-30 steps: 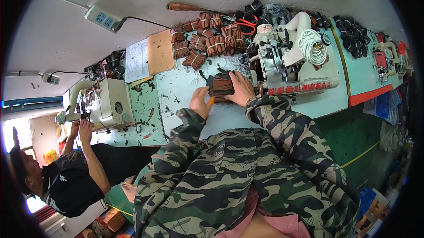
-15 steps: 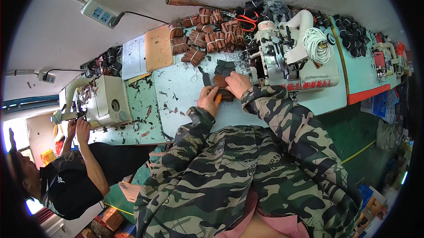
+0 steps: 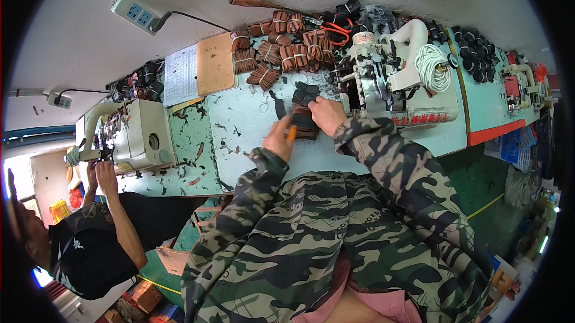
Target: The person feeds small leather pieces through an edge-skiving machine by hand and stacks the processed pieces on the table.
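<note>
Between my hands lies a stack of flat strips, a dark piece on top and brown leather strips below. My right hand has its fingers closed at the stack's upper right edge. On the other side is my left hand, fingers bent together and tips smeared by motion. A small orange thing shows at its fingers; I cannot tell what it is. Dark folded pieces lie just beyond the stack, and a dark strip sits to their left.
Tied bundles of brown strips are heaped at the table's back, near red-handled scissors. A machine with a coil of white cord stands right. Paper sheets lie left. A co-worker handles another machine at far left.
The brown piece held between my fingers no longer shows on top; a dark piece does. My left hand has drawn slightly back left, and my right hand has shifted a little right.
</note>
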`<state>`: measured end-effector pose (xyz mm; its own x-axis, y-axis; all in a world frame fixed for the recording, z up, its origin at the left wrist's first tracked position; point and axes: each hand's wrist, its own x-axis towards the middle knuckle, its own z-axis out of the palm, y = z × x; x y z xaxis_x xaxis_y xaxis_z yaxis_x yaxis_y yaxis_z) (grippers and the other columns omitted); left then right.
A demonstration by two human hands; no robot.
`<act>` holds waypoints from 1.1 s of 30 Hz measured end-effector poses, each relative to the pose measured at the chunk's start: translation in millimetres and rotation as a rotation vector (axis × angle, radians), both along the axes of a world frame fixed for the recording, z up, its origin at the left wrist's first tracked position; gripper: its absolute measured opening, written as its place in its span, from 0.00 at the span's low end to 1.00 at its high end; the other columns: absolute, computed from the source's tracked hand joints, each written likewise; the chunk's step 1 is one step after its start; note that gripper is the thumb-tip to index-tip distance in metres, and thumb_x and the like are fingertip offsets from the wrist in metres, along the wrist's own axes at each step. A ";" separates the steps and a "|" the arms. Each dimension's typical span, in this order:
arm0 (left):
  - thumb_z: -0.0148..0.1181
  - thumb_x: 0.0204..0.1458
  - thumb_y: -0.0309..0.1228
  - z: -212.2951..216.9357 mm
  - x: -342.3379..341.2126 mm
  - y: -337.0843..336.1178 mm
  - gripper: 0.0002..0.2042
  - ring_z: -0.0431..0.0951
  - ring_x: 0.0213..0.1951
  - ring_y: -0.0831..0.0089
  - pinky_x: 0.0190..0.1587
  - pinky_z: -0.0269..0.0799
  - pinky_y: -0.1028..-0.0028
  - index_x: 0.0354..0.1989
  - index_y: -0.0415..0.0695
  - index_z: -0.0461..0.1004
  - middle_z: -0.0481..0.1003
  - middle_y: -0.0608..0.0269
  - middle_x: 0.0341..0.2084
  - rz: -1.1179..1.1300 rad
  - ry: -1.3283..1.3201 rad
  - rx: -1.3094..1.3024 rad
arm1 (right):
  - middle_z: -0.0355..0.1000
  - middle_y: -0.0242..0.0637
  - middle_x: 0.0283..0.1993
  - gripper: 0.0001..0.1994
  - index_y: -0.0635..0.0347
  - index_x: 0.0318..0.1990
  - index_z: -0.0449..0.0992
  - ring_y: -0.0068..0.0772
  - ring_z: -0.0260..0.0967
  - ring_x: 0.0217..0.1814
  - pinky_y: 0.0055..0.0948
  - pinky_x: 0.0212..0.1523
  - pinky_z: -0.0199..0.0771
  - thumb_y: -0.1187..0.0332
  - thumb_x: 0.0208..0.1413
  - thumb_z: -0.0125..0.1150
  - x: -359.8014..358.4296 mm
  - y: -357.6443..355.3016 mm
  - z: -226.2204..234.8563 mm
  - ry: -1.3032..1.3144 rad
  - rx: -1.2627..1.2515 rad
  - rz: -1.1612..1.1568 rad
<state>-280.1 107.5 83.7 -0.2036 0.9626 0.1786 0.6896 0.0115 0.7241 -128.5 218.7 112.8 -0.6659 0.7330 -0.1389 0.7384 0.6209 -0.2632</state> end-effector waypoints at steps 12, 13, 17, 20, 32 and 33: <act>0.47 0.58 0.34 -14.3 -36.2 -31.8 0.14 0.79 0.27 0.64 0.26 0.77 0.72 0.49 0.41 0.64 0.74 0.47 0.38 -0.186 -1.873 -0.831 | 0.66 0.36 0.36 0.06 0.59 0.31 0.71 0.38 0.68 0.40 0.33 0.34 0.73 0.69 0.45 0.58 7.4 -52.8 18.7 0.404 -0.102 -0.030; 0.47 0.57 0.31 -13.3 -34.3 -31.0 0.13 0.79 0.30 0.62 0.28 0.77 0.72 0.48 0.40 0.65 0.74 0.47 0.37 -0.092 -1.721 -0.773 | 0.67 0.36 0.36 0.05 0.59 0.32 0.72 0.37 0.69 0.41 0.33 0.34 0.73 0.70 0.48 0.57 4.4 -46.4 15.9 0.340 -0.019 -0.039; 0.49 0.54 0.25 -10.6 -30.9 -25.9 0.10 0.79 0.37 0.58 0.34 0.79 0.68 0.44 0.39 0.67 0.75 0.48 0.37 0.032 -1.466 -0.708 | 0.69 0.38 0.36 0.04 0.60 0.31 0.73 0.38 0.69 0.43 0.35 0.34 0.74 0.72 0.48 0.54 -2.5 -40.2 -7.3 0.001 0.033 0.064; 0.47 0.54 0.24 -10.6 -29.3 -24.7 0.10 0.79 0.37 0.61 0.32 0.79 0.69 0.43 0.39 0.68 0.75 0.50 0.36 0.077 -1.358 -0.705 | 0.66 0.38 0.32 0.05 0.60 0.29 0.72 0.40 0.69 0.38 0.37 0.35 0.73 0.69 0.47 0.57 -2.4 -41.9 -15.6 0.012 0.046 0.048; 0.46 0.56 0.28 -8.0 -16.5 -14.3 0.07 0.68 0.14 0.76 0.14 0.61 0.78 0.37 0.39 0.70 0.69 0.64 0.18 0.137 -1.390 -0.608 | 0.73 0.38 0.27 0.06 0.67 0.32 0.75 0.27 0.73 0.27 0.26 0.25 0.74 0.73 0.49 0.56 13.1 -33.7 -3.1 0.660 -0.841 -0.433; 0.47 0.57 0.29 -4.0 -14.2 -8.9 0.07 0.66 0.13 0.77 0.13 0.56 0.79 0.35 0.39 0.70 0.69 0.64 0.18 0.059 -1.485 -0.569 | 0.74 0.37 0.28 0.07 0.68 0.34 0.75 0.22 0.72 0.24 0.21 0.23 0.73 0.72 0.51 0.56 14.8 -35.1 -2.9 0.759 -1.090 -0.543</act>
